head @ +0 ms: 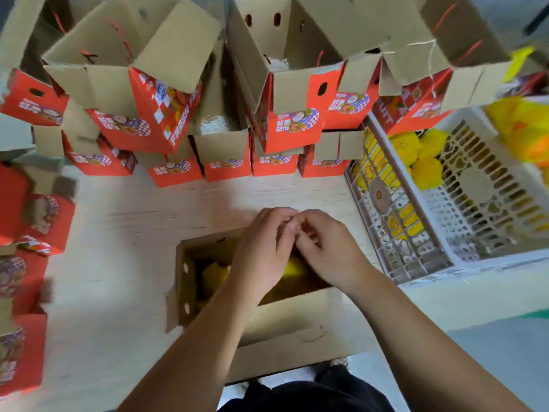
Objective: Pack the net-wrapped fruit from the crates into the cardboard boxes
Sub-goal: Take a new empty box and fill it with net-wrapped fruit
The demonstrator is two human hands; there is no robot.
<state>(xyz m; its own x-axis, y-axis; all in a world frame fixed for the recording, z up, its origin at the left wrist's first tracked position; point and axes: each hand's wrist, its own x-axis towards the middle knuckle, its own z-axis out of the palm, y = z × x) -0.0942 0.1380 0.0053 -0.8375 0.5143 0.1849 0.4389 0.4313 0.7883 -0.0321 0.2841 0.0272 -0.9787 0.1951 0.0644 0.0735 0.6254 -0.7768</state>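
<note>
While both hands meet above the open cardboard box [190, 281] on the pale desk [124, 233], the left hand [261, 251] and right hand [323, 248] curl their fingers together at the tips (whether they pinch anything I cannot tell). Yellow net-wrapped fruit [214, 275] lies inside that box. More fruit sits in the white crate [475, 185] to the right, beside stacked red boxes [285, 126].

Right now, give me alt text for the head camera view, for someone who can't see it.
A person's left hand and right hand meet, fingers curled, over an open cardboard box holding yellow net-wrapped fruit. Red printed boxes are stacked behind; a white crate with more fruit sits right.
</note>
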